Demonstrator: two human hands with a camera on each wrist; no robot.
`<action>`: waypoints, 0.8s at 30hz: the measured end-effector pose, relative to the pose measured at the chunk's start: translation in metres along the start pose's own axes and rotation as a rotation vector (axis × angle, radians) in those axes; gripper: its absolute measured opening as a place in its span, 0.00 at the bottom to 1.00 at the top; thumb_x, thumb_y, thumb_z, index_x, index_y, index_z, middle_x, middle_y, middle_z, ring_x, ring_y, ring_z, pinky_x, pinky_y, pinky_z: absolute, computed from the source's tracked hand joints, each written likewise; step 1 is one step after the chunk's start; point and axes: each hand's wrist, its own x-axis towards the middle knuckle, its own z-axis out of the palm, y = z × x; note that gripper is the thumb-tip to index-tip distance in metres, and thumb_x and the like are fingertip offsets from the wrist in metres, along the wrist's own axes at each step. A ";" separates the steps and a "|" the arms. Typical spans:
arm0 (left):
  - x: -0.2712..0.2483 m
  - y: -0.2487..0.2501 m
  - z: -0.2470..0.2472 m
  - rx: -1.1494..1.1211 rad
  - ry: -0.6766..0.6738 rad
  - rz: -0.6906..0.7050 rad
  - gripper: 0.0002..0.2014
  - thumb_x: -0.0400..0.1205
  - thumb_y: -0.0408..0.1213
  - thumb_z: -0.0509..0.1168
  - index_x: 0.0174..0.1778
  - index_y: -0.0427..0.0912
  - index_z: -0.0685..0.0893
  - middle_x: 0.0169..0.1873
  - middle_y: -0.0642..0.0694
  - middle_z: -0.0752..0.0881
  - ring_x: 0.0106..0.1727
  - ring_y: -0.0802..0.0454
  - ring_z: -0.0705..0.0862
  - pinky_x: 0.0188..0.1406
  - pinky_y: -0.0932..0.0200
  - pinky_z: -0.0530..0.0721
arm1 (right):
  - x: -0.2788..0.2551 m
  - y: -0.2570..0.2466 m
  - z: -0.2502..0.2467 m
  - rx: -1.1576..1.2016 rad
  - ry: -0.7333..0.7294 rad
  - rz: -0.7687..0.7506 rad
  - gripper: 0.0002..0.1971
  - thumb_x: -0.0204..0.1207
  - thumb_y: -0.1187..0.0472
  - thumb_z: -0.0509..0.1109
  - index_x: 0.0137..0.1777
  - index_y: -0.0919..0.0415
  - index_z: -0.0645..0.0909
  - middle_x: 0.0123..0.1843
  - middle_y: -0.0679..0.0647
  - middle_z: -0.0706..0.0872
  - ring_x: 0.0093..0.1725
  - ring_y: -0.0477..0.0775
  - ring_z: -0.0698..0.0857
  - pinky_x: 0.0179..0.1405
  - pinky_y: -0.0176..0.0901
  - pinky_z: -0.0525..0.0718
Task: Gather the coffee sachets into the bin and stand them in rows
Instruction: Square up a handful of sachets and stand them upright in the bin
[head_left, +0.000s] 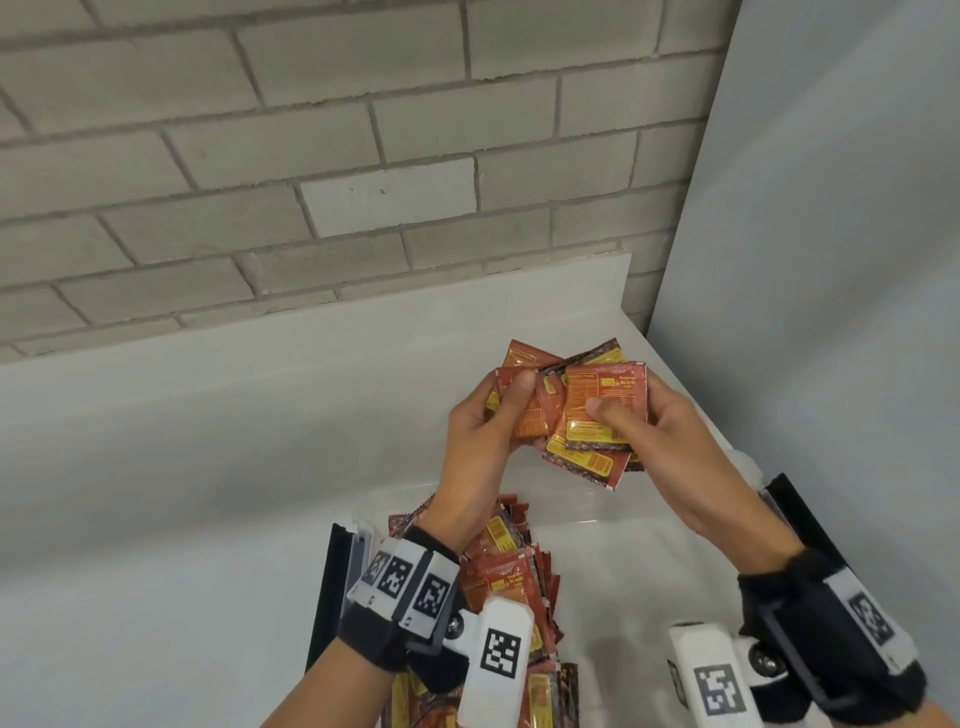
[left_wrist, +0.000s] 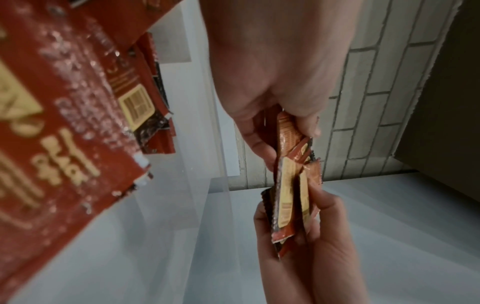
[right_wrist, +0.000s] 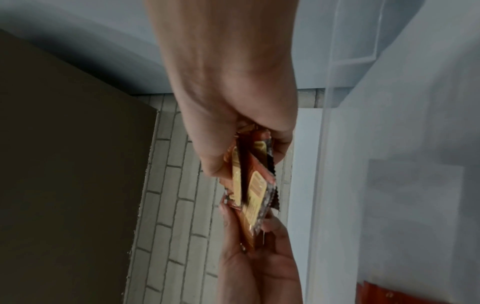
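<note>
Above the far edge of the clear bin (head_left: 597, 512), both hands hold one loose bundle of coffee sachets (head_left: 582, 410). The left hand (head_left: 480, 441) has its grip closed on the left part of the bundle, with the thumb pressed on the front of a sachet. The right hand (head_left: 670, 441) has its grip closed on the right part, its thumb on the front sachet and the fingers behind. The sachets in the bundle are fanned and not aligned; their edges point in different directions. Inside the bin, on its left side, many more sachets (head_left: 511, 577) stand close together on their edges. The bin stands on a white counter (head_left: 182, 493), and behind the bin is a grey brick wall (head_left: 311, 156).
</note>
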 end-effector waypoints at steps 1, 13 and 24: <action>0.000 0.000 -0.001 0.017 0.005 0.007 0.15 0.77 0.47 0.67 0.54 0.43 0.86 0.50 0.39 0.90 0.51 0.44 0.89 0.52 0.44 0.88 | -0.001 0.000 0.000 -0.010 -0.013 -0.001 0.10 0.80 0.62 0.68 0.59 0.51 0.81 0.49 0.45 0.92 0.47 0.45 0.91 0.38 0.32 0.86; 0.000 0.002 0.001 0.040 0.026 0.014 0.22 0.81 0.51 0.62 0.56 0.34 0.86 0.45 0.37 0.88 0.46 0.48 0.87 0.44 0.56 0.87 | 0.004 0.002 -0.001 0.112 0.046 0.033 0.09 0.82 0.62 0.66 0.59 0.52 0.82 0.50 0.48 0.92 0.49 0.48 0.91 0.41 0.37 0.89; -0.003 0.009 0.007 0.064 -0.046 -0.037 0.10 0.85 0.36 0.62 0.57 0.38 0.85 0.48 0.43 0.90 0.48 0.50 0.88 0.49 0.60 0.84 | 0.000 -0.006 0.002 0.231 -0.065 0.159 0.12 0.83 0.58 0.63 0.64 0.56 0.80 0.55 0.53 0.92 0.54 0.52 0.90 0.52 0.46 0.89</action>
